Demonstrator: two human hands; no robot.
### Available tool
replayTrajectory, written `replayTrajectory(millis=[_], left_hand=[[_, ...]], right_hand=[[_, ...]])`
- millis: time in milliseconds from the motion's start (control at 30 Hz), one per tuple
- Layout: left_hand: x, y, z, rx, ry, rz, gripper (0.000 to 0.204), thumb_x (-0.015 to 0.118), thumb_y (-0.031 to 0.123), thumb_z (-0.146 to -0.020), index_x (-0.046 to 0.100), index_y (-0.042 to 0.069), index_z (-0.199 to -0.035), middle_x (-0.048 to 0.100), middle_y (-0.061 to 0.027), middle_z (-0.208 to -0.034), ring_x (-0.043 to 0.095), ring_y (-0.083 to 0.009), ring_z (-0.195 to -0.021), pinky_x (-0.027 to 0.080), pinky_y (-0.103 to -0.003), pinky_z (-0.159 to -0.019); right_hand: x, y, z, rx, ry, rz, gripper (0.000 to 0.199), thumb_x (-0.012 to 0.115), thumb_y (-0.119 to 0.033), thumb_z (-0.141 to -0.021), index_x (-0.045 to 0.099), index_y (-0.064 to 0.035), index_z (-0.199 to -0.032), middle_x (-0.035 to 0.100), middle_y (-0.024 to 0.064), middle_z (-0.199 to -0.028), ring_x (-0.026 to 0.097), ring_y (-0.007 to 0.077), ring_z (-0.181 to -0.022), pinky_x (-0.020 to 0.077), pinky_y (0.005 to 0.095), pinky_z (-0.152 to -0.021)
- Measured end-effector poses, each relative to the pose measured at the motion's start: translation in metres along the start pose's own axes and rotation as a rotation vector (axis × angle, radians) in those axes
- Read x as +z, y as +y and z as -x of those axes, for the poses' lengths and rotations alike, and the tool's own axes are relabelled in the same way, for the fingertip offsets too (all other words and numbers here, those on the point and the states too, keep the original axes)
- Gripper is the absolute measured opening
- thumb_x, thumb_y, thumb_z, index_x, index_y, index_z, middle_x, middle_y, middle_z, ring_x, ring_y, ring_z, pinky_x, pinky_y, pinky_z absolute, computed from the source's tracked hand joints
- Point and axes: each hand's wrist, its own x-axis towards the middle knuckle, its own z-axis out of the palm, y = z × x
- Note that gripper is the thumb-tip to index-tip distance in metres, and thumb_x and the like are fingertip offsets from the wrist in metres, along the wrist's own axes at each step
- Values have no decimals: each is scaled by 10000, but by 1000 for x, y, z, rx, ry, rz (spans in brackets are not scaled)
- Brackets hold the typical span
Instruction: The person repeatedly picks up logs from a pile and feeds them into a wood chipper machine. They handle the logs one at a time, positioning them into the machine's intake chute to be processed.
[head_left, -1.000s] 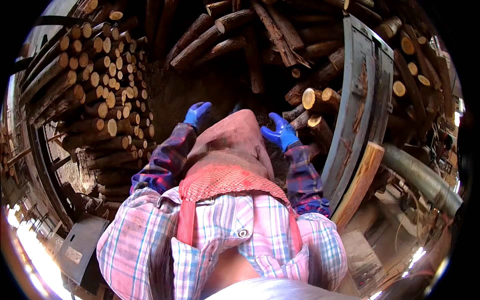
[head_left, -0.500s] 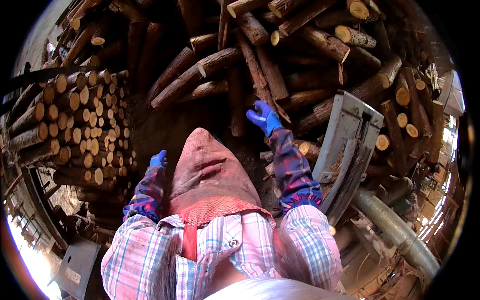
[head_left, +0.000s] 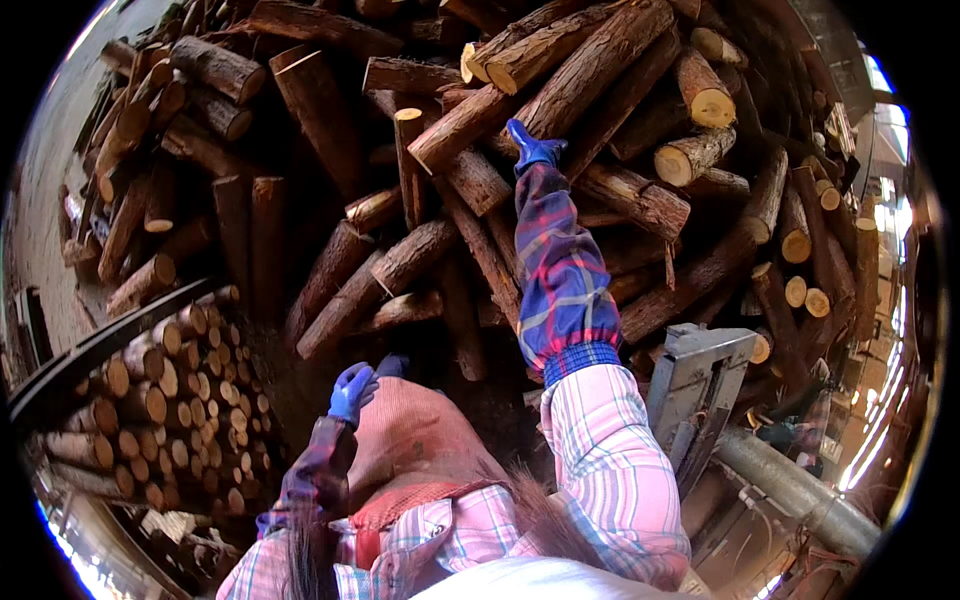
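Observation:
My right hand (head_left: 533, 150), in a blue glove with a plaid sleeve, is stretched far up into a heap of bark-covered logs. It lies against the lower side of a long slanted log (head_left: 590, 65), between that log and a shorter one (head_left: 480, 180). Whether its fingers are closed around the wood is too small to tell. My left hand (head_left: 352, 392), also in a blue glove, hangs low near my chest above a reddish-brown apron (head_left: 410, 450). Its fingers are loosely apart and it holds nothing.
The loose log heap (head_left: 330, 120) fills the upper picture. A neat stack of thin logs with cut ends showing (head_left: 150, 400) stands at the lower left. A grey metal frame (head_left: 700, 390) and a grey pipe (head_left: 790, 485) sit at the lower right.
My right arm has stretched further up into the log heap. My left hand stayed low by my body. The view tilted up toward the pile.

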Motion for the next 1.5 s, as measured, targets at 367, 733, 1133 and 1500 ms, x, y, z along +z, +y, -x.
replayTrajectory(millis=[367,733,1133,1500], left_hand=[[183,228,-53,462,-470,-56,470,624,335,-870,534,43,-1227,607,-66,-1100,546,-164,-1015,425,-293,-886],[258,53,59,75,-507,108,439,601,291,-863,547,30,-1211,631,-144,-1073,593,-273,-1000,492,-418,-883],[390,-175,322,723,-1120,-460,575,578,335,-892,429,-38,-1303,521,-144,-1266,491,-230,-1176,388,-367,-1005],[230,-167,236,406,-725,-886,310,607,393,-845,620,91,-912,563,18,-803,476,-98,-684,397,-267,-603]], right_hand=[[-86,110,129,98,-777,-916,563,710,-281,-802,463,-123,-1282,592,33,-1131,574,224,-1057,490,439,-853],[-320,265,368,1,-1137,-788,794,750,-332,-773,358,-24,-1391,454,91,-1351,399,191,-1250,258,355,-1089],[-644,365,414,-415,-390,-642,958,883,-199,-583,364,-67,-1377,485,92,-1316,429,227,-1234,310,373,-1074],[-782,595,457,-244,174,711,1083,841,-417,-577,263,-103,-1437,474,238,-1307,470,411,-1188,352,454,-1035]])
